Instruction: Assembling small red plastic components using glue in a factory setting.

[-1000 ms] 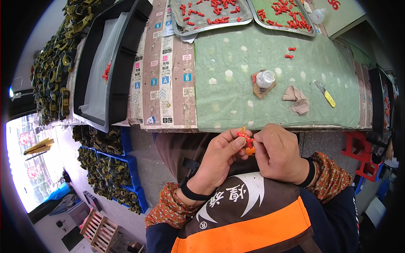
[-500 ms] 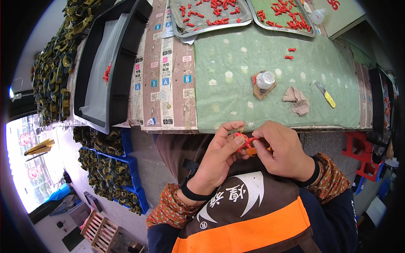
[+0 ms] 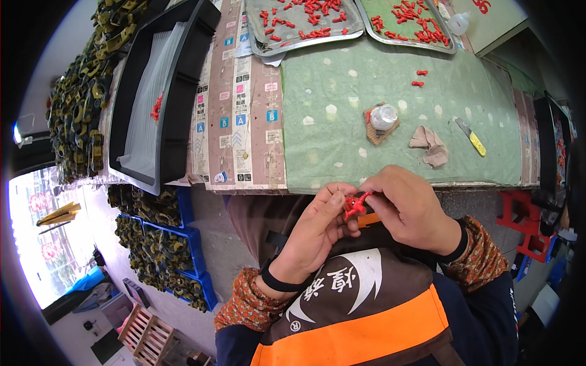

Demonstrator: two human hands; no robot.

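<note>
Just in front of the table's near edge, over my apron (image 3: 329, 287), both hands hold one small red plastic figure (image 3: 353, 208) with thin limbs sticking out. My left hand (image 3: 305, 238) pinches its body between thumb and fingers. My right hand (image 3: 410, 213) has its thumb and fingertips closed at the figure's upper right limb. Those fingertips partly hide the limb, and I cannot make out whether they hold a separate small part. Two loose red pieces, one (image 3: 422, 72) just above the other (image 3: 417, 83), lie on the green cloth (image 3: 329, 146).
Two metal trays of red pieces, left (image 3: 305, 46) and right (image 3: 453, 49), stand at the back. A clear jar (image 3: 383, 116) sits on cardboard (image 3: 384, 135), near a rag (image 3: 429, 146) and yellow-handled knife (image 3: 471, 138). Leftward are a black bin (image 3: 174, 104) and blue crates (image 3: 196, 250).
The red figure has turned in my fingers, and more of its body shows now. My left index finger has come down, and my right hand has lifted slightly.
</note>
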